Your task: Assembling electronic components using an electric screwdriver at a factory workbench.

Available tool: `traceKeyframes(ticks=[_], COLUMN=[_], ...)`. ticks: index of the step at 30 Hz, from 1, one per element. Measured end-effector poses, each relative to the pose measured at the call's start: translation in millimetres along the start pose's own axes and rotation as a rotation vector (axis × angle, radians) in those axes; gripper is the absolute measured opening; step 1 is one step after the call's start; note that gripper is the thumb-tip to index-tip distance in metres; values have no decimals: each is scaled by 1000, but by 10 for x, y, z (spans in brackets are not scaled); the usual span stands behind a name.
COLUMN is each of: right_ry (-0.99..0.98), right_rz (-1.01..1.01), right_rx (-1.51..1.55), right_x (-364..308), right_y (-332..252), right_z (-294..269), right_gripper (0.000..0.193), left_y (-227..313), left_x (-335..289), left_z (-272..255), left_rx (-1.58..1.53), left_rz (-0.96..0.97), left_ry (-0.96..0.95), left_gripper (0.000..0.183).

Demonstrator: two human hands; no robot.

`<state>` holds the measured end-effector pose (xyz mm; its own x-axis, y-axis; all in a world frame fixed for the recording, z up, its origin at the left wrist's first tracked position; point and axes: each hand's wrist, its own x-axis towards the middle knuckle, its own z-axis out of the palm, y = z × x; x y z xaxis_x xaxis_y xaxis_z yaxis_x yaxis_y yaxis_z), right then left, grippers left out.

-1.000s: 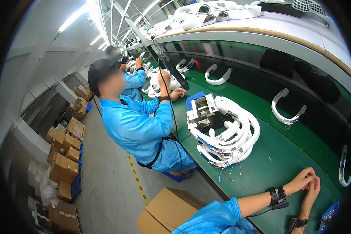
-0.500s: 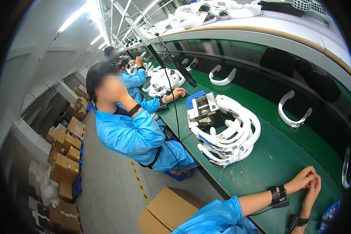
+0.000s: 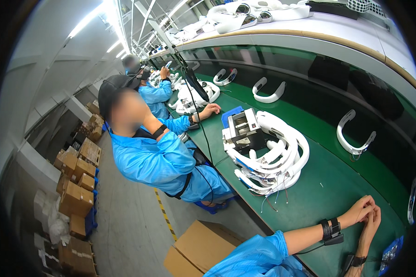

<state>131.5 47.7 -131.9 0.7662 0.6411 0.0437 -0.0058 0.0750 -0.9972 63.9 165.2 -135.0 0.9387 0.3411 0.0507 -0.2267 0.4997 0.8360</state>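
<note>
My left hand [image 3: 357,213] and my right hand [image 3: 372,223] meet over the green table at the lower right. Their fingers are bent and the fingertips touch. Anything between them is hidden. Black bands with small boxes circle both wrists, and a cable runs from the left one. Further left on the table lies a stack of white U-shaped bands [image 3: 302,154], with thin loose wires at its near end. It touches a black and silver box-shaped fixture [image 3: 245,130]. Neither hand touches the stack.
More white curved bands [image 3: 271,98] lie along the green strip at the back. A black corded tool [image 3: 195,83] hangs over the table. On my left sits a co-worker [image 3: 150,152] in blue. A blue bin [image 3: 391,255] stands near my right wrist, a cardboard box [image 3: 203,247] below the table.
Curved bands on the back strip have shifted to the right. The hanging tool has swung left, and the co-worker's head has tilted slightly. My hands stay in place.
</note>
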Motion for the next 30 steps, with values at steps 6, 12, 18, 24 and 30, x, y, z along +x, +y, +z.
traceKeyframes(ticks=[6,12,18,24,30], right_ry=[-9,-12,-31,-21,-37], right_rz=[6,-14,-21,-18,-16], right_rx=[1,-9,-8,-11,0], right_x=[-12,-5,1,8,40], right_y=[-19,7,18,36,120], right_z=[15,20,-3,-9,-48], right_gripper=[21,21,21,22,23], left_y=[-6,-26,-41,-61,-32], left_x=[-3,3,17,21,7], left_z=[-18,-32,-35,-36,-53], left_rx=[27,-2,24,25,10], left_rz=[3,3,18,21,10], left_ry=[14,3,6,16,10], left_gripper=[6,6,5,6,8])
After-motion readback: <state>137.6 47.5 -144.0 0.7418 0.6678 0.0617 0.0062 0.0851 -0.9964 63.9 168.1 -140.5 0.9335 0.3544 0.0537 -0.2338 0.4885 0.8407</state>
